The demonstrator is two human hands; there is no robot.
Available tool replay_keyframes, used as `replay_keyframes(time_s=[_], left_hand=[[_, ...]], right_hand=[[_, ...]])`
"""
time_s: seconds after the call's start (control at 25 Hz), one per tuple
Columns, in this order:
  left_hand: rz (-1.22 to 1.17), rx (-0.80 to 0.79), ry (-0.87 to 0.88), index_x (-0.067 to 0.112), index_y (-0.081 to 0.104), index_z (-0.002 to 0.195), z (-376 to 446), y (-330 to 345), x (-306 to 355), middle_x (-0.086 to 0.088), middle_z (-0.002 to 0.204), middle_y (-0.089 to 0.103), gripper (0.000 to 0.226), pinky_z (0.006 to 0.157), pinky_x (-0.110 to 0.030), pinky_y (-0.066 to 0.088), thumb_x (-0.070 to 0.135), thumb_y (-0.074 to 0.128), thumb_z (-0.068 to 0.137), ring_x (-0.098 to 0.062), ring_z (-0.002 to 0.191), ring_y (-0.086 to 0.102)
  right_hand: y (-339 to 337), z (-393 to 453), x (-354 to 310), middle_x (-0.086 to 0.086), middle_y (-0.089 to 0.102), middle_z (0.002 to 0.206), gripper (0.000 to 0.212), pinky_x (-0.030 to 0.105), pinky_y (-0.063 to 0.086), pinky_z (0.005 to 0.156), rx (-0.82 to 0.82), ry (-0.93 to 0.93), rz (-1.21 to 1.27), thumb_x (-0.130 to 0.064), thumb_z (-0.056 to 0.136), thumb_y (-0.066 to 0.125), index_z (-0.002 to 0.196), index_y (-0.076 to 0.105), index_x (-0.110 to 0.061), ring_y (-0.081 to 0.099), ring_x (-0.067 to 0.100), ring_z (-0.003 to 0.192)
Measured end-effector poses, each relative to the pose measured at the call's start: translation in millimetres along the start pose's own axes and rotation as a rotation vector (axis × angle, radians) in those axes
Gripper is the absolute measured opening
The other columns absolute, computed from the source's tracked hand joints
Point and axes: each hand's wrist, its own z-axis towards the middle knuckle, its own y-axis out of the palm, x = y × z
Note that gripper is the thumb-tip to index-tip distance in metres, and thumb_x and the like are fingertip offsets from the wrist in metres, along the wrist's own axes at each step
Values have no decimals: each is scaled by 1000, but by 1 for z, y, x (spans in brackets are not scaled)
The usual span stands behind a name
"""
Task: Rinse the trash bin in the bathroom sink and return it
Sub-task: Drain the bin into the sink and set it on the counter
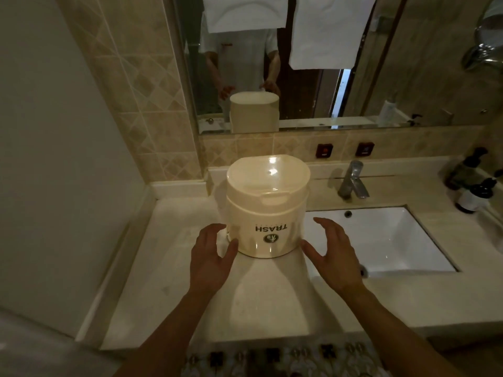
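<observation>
- The room is a dim bathroom with beige diamond-patterned wall tiles (141,85) and a wide wall mirror (313,85) that reflects a person's torso, both arms and two white towels hanging above.
- A pale, glossy stone vanity countertop (168,268) runs across the view; its surface looks smooth and perhaps damp, so anything set on it may slide.
- A white rectangular undermount sink basin (381,240) sits to the right, with a chrome single-lever faucet (352,180) behind it and dark pump bottles (473,195) at the far right edge.
- The cream, round plastic trash bin (268,210) stands on the countertop just left of the basin, its printed word "TRASH" reading inverted, so it appears to rest upside down with the flat base uppermost.
- My judgement: thin moulded plastic, light and stiff, but glossy and slippery if wet; the best hold is a two-palm squeeze on opposite sides of the lower wall, or fingers under the rim.
- The left hand (211,257) is spread open, its thumb near or just touching the bin's lower left side; I cannot tell which.
- The right hand (333,254) is likewise spread open, close beside the bin's right side, gripping nothing.
</observation>
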Motion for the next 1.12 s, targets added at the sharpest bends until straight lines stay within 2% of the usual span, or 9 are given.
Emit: replay_keyframes(time_s=[0.08, 0.24, 0.48, 0.64, 0.8, 0.88, 0.92, 1.0, 1.12], left_hand=[[17, 18, -16, 25, 53, 130, 11, 13, 4, 10, 131, 52, 56, 97, -39, 45, 62, 45, 88, 3, 113, 41], [53, 63, -38, 28, 51, 132, 33, 33, 15, 21, 127, 42, 54, 98, -37, 44, 62, 46, 89, 1, 117, 40], [60, 112, -30, 23, 46, 142, 58, 55, 26, 0, 148, 42, 66, 107, -39, 39, 62, 48, 89, -10, 134, 39], [-39, 76, -60, 33, 36, 147, 78, 59, 26, 4, 155, 33, 73, 106, -31, 34, 70, 48, 86, -1, 137, 30], [-317, -62, -158, 44, 22, 151, 102, 55, 18, 18, 155, 29, 96, 107, -25, 31, 81, 61, 72, 13, 135, 31], [-379, -195, -186, 50, 15, 151, 113, 54, 11, 23, 154, 28, 110, 108, -27, 36, 75, 75, 62, 6, 136, 34], [-374, -259, -191, 57, 12, 148, 117, 52, 8, 30, 150, 28, 114, 106, -25, 38, 72, 80, 58, 6, 134, 35], [-363, -325, -183, 68, 7, 140, 123, 52, 3, 52, 136, 25, 121, 95, -10, 39, 65, 89, 51, 23, 124, 35], [-393, -368, -159, 55, 4, 150, 129, 51, -6, 52, 137, 29, 137, 91, -4, 41, 54, 95, 48, 24, 126, 35]], right_hand=[[-1, 20, 12, -3, 44, 146, 69, 37, 38, 99, -17, -48, -24, -72, 84, 46, 140, 36, -33, 42, 18, 131], [-5, 57, 27, -6, 40, 149, 67, 31, 30, 100, -55, -92, 8, -73, 87, 42, 143, 30, -38, 38, 14, 133], [-3, 93, 32, -2, 24, 158, 71, 46, 36, 108, -108, -171, 9, -69, 88, 44, 148, 20, -40, 28, 19, 142], [0, 110, 23, -5, 19, 160, 75, 47, 36, 109, -132, -112, 122, -75, 84, 42, 147, 13, -48, 24, 16, 143], [7, 132, 15, -13, -7, 161, 111, 44, 24, 110, -313, -40, 291, -74, 64, 69, 143, -8, -59, 3, 10, 146], [10, 141, 13, -14, -18, 160, 131, 46, 20, 111, -426, -55, 282, -67, 52, 80, 142, -15, -59, -8, 6, 144], [13, 145, 11, -12, -19, 160, 137, 48, 21, 112, -446, -68, 268, -63, 49, 83, 143, -17, -56, -10, 6, 144], [17, 150, 10, -10, -10, 161, 145, 49, 26, 114, -439, -67, 312, -50, 49, 90, 147, -17, -47, -2, 12, 147], [22, 151, 10, -33, 11, 151, 148, 22, 36, 107, -444, -6, 487, -37, 46, 95, 147, -14, -47, 20, -9, 138]])
